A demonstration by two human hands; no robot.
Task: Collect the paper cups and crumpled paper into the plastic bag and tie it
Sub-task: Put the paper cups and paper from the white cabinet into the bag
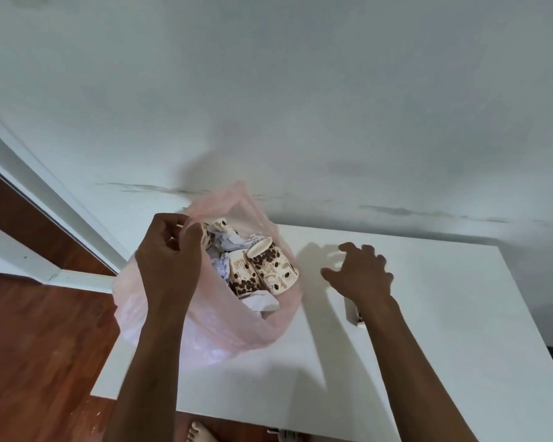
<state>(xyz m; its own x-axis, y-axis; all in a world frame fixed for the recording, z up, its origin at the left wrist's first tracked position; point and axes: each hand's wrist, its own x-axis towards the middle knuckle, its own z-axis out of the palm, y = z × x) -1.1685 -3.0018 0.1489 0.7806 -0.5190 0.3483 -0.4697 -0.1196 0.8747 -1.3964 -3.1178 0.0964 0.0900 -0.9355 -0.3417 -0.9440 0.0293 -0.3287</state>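
A pink plastic bag (pixel 237 323) lies open on the left part of the white table (pixel 428 362). Inside it are several paper cups with a coffee-bean print (pixel 270 267) and crumpled white paper (pixel 221 264). My left hand (pixel 170 253) pinches the bag's left rim and holds the mouth up. My right hand (pixel 361 275) hovers over the table to the right of the bag, fingers spread, holding nothing. One more paper cup (pixel 356 312) lies on the table under my right wrist, mostly hidden by it.
The table stands against a pale wall (pixel 300 106). Its left and near edges drop to a reddish wooden floor (pixel 39 346). A white door frame (pixel 45 199) runs at the left. A bare foot (pixel 200 432) shows below the near edge.
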